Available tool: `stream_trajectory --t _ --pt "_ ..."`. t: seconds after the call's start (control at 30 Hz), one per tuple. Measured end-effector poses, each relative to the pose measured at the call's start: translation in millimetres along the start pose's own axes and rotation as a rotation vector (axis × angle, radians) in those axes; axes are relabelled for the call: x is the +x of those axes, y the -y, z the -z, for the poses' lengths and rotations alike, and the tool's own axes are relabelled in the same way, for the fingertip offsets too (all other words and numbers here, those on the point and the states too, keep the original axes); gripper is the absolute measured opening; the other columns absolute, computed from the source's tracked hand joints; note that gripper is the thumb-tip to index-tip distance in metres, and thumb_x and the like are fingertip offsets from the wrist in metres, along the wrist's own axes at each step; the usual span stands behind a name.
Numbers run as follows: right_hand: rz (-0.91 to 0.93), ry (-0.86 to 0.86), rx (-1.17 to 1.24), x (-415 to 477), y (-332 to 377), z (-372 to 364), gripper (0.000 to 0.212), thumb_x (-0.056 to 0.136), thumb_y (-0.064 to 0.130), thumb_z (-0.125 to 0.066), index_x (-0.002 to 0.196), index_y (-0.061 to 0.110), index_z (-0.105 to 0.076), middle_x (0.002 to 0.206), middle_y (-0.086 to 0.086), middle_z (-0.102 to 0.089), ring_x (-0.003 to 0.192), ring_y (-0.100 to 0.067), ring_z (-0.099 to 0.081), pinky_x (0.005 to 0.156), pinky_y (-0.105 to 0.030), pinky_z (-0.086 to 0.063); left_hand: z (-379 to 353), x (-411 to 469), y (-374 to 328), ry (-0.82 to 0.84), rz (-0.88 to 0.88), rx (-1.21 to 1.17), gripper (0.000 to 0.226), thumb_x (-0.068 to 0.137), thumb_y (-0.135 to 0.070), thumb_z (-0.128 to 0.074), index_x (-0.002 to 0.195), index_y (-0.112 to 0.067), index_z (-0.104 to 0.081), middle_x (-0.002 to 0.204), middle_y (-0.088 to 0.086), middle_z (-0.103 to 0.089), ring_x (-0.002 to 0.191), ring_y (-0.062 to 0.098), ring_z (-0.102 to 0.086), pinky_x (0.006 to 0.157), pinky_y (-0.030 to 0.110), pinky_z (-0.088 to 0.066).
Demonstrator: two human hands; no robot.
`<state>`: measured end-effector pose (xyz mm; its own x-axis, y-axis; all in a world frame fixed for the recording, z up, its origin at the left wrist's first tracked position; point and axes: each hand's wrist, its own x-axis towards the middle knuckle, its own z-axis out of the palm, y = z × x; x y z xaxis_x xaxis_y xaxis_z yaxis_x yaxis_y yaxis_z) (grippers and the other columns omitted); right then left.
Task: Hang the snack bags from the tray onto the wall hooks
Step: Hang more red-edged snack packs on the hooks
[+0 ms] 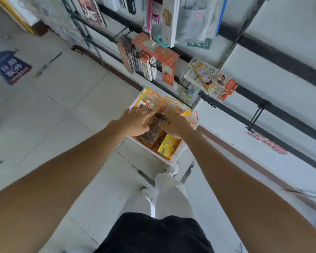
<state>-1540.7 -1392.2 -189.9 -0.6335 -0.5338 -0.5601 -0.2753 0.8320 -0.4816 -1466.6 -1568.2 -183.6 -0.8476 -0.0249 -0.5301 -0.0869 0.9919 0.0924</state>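
Note:
A white tray stands on the floor below the wall rack, packed with upright snack bags in yellow, orange and clear foil. Both of my hands reach down into it. My left hand lies over the bags on the left, its fingers curled round the top of a clear bag with dark contents. My right hand grips the same bag from the right side. Above the tray, black wall hooks stick out from the rack, some carrying orange packets.
Stationery and packets hang on the wall rack above and right of the tray. My white-trousered legs and shoes stand just behind the tray. A blue arrow sticker lies on the tiled floor at left.

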Motion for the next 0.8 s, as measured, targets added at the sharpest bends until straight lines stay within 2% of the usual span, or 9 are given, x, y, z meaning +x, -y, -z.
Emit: stream_trajectory --t 0.2,0.27,0.37,0.47,0.53,0.57,0.63,0.7,0.8 --pt "-0.076 0.139 0.057 43.6 -7.7 -23.6 0.06 0.1 0.04 -0.046 0.155 0.024 -0.029 0.151 -0.008 -0.046 0.123 -0.029 -0.054 0.094 -0.038 -0.047 -14.2 23.7 27.7 0.04 0.014 -0.12 0.065 0.097 -0.026 -0.051 0.156 -0.027 -0.022 0.157 0.006 -0.028 0.136 0.032 -0.035 0.101 0.046 -0.039" --pt "-0.081 0.178 0.101 49.7 -10.0 -34.8 0.059 0.1 0.038 -0.045 0.155 0.022 -0.031 0.144 -0.009 -0.053 0.104 -0.025 -0.06 0.088 -0.039 -0.051 -23.7 29.8 33.8 0.104 0.011 -0.165 0.066 0.097 -0.025 -0.049 0.157 -0.029 -0.019 0.164 0.005 -0.015 0.144 0.032 -0.026 0.105 0.046 -0.037" --pt "-0.135 0.2 0.117 64.8 -15.7 -50.8 0.058 0.101 0.035 -0.045 0.155 0.019 -0.031 0.146 -0.009 -0.052 0.097 -0.021 -0.06 0.078 -0.03 -0.049 -37.0 44.3 42.6 0.168 0.004 -0.198 0.065 0.099 -0.024 -0.047 0.157 -0.028 -0.017 0.166 0.004 -0.004 0.15 0.03 -0.013 0.113 0.046 -0.029" --pt "-0.205 0.188 0.228 80.2 -20.4 -68.0 0.056 0.102 0.033 -0.045 0.154 0.015 -0.032 0.141 -0.017 -0.055 0.067 -0.01 -0.046 0.062 -0.026 -0.04 -50.7 62.4 49.0 0.245 0.0 -0.238 0.062 0.1 -0.024 -0.046 0.157 -0.028 -0.019 0.159 0.013 -0.023 0.137 0.042 -0.036 0.1 0.048 -0.042" --pt "-0.267 0.161 0.325 90.8 -23.2 -76.4 0.057 0.102 0.032 -0.047 0.154 0.014 -0.032 0.142 -0.016 -0.053 0.081 -0.014 -0.055 0.067 -0.027 -0.043 -60.1 79.2 56.3 0.258 -0.007 -0.283 0.061 0.101 -0.024 -0.047 0.156 -0.026 -0.022 0.145 0.021 -0.041 0.123 0.045 -0.048 0.091 0.051 -0.045" --pt "-0.305 0.147 0.375 96.3 -24.4 -80.9 0.058 0.102 0.031 -0.049 0.154 0.013 -0.031 0.139 -0.014 -0.053 0.088 -0.015 -0.056 0.069 -0.026 -0.043 -67.4 86.9 60.2 0.256 -0.017 -0.326 0.061 0.1 -0.023 -0.049 0.156 -0.024 -0.024 0.137 0.021 -0.047 0.109 0.04 -0.056 0.083 0.049 -0.045" --pt "-0.383 0.111 0.464 109.9 -30.3 -93.4 0.057 0.1 0.03 -0.052 0.151 0.012 -0.035 0.113 -0.008 -0.057 0.067 -0.008 -0.056 0.053 -0.02 -0.041 -82.7 102.2 67.7 0.254 -0.039 -0.398 0.061 0.099 -0.024 -0.051 0.155 -0.022 -0.026 0.118 0.014 -0.056 0.078 0.018 -0.054 0.071 0.034 -0.04" --pt "-0.479 0.085 0.561 127.0 -37.5 -104.9 0.052 0.099 0.028 -0.055 0.145 0.01 -0.04 0.08 -0.002 -0.052 0.041 -0.006 -0.043 0.037 -0.018 -0.029 -97.9 116.9 75.0 0.28 -0.039 -0.449 0.061 0.099 -0.023 -0.05 0.155 -0.02 -0.027 0.122 0.011 -0.058 0.073 0.019 -0.055 0.071 0.032 -0.04" --pt "-0.579 0.036 0.599 146.3 -42.1 -121.0 0.054 0.096 0.027 -0.055 0.145 0.014 -0.036 0.072 -0.002 -0.053 0.051 -0.014 -0.044 0.044 -0.026 -0.029 -117.1 132.6 82.3 0.3 -0.015 -0.515 0.058 0.1 -0.025 -0.048 0.154 -0.02 -0.028 0.109 0.007 -0.062 0.079 0.03 -0.064 0.073 0.039 -0.05"
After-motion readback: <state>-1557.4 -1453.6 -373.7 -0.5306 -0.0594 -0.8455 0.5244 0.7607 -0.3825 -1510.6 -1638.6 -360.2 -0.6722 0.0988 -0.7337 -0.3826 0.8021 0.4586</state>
